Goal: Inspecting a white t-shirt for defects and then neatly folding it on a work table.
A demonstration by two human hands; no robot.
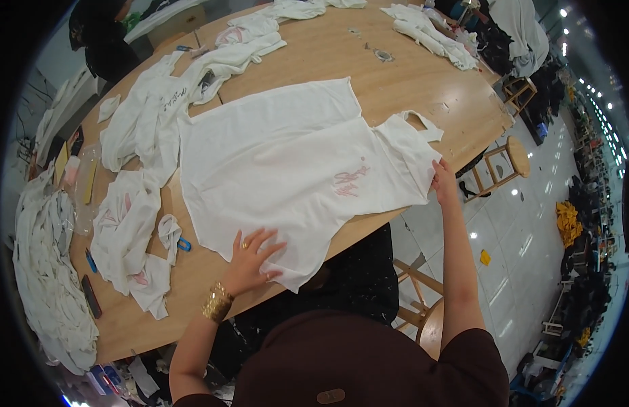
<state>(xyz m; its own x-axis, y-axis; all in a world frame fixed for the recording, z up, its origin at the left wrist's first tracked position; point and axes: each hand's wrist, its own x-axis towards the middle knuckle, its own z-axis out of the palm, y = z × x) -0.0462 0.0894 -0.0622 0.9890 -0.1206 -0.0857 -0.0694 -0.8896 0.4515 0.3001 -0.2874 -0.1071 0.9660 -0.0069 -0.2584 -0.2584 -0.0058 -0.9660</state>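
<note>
A white garment with pink script lettering lies spread over the wooden table, its lower right part hanging past the near edge. My left hand rests on the cloth near that edge, fingers spread and palm down. It wears rings, with a gold bracelet at the wrist. At the right end of the garment, my right hand pinches the fabric's edge, with the arm stretched out; the fingertips are partly hidden. A strap-like loop of cloth sticks out on the far side of that end.
More white garments lie along the left of the wooden table, beside blue snips and a dark tool. A cloth pile stands far left. Wooden stools are on the right. Someone in black is at the far left.
</note>
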